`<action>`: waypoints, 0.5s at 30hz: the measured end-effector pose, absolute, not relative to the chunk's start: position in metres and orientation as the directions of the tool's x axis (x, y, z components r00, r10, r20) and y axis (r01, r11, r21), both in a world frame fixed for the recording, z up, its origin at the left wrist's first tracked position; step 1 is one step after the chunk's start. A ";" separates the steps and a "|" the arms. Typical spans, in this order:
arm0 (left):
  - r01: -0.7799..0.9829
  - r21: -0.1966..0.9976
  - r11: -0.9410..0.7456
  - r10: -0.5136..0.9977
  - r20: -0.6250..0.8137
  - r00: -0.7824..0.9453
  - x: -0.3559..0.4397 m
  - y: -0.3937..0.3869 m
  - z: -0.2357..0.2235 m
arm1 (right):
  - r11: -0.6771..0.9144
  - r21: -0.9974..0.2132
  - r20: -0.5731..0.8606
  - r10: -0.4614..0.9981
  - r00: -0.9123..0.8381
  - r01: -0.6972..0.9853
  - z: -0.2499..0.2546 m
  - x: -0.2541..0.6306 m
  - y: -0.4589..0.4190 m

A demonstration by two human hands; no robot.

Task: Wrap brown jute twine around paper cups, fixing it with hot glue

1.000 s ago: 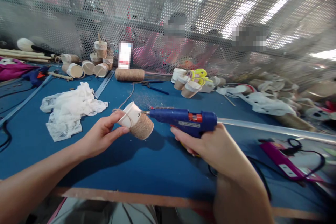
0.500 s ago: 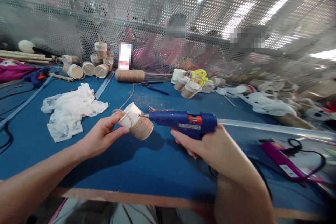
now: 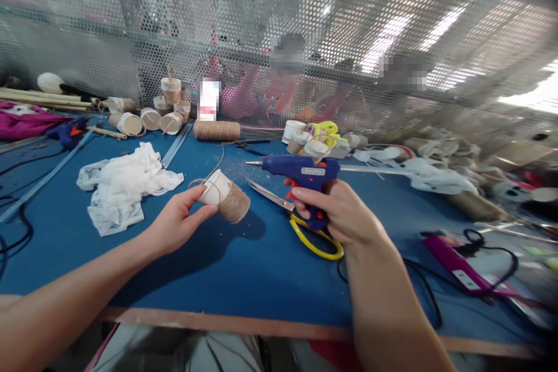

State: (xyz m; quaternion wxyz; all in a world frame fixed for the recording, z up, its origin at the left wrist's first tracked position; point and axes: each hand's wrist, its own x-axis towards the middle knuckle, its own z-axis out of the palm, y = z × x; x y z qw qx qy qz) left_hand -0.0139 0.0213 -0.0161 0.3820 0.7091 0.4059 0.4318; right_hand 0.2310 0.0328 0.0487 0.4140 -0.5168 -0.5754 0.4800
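Between the thumb and fingers of my left hand (image 3: pixel 181 218) is a small white paper cup (image 3: pixel 234 202), tilted, its lower half wrapped in brown twine. A loose strand of twine (image 3: pixel 221 157) loops over the cup's bare rim and runs back towards the twine spool (image 3: pixel 217 130). My right hand (image 3: pixel 337 206) grips a blue hot glue gun (image 3: pixel 300 167), fingers round its handle by the orange trigger. The nozzle points left, apart from the cup. Under the gun lie scissors with yellow handles (image 3: pixel 320 244), partly hidden by it.
White lace (image 3: pixel 124 183) lies left on the blue table (image 3: pixel 183 285). Several wrapped cups (image 3: pixel 171 92) are stacked at the back left, with more cups (image 3: pixel 294 132) at centre right. A second glue gun (image 3: pixel 70 132) lies far left, a purple power strip (image 3: pixel 453 264) right. Perforated metal (image 3: pixel 244 6) rises behind.
The glue gun has moved up and away from the cup, where its nozzle was touching, and has turned slightly. The scissors beneath now show. A dark spot shows on the cup.
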 end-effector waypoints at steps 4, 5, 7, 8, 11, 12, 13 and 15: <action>0.265 0.902 -0.340 0.926 0.272 0.262 -0.013 0.022 -0.015 | -0.059 -0.956 -0.049 0.998 0.044 0.286 0.039 0.242 0.065; 0.268 0.903 -0.336 0.928 0.270 0.256 -0.013 0.023 -0.015 | -0.077 -0.946 -0.060 0.996 0.064 0.316 0.035 0.245 0.074; 0.283 0.900 -0.332 0.932 0.267 0.247 -0.013 0.022 -0.014 | -0.125 -0.914 -0.094 0.991 0.098 0.385 0.026 0.251 0.090; 0.293 0.897 -0.331 0.933 0.265 0.243 -0.013 0.022 -0.014 | -0.152 -0.894 -0.117 0.987 0.108 0.423 0.021 0.252 0.096; 0.306 0.895 -0.324 0.937 0.260 0.232 -0.013 0.022 -0.014 | -0.206 -0.822 -0.169 0.978 0.119 0.531 0.008 0.255 0.110; 0.304 0.897 -0.322 0.938 0.258 0.232 -0.012 0.023 -0.014 | -0.213 -0.797 -0.176 0.977 0.121 0.565 0.003 0.255 0.113; 0.302 0.898 -0.320 0.939 0.257 0.230 -0.012 0.023 -0.015 | -0.215 -0.771 -0.176 0.977 0.124 0.600 0.000 0.255 0.115; 0.304 0.898 -0.320 0.939 0.256 0.232 -0.012 0.023 -0.015 | -0.194 -0.717 -0.151 0.981 0.123 0.670 -0.006 0.256 0.119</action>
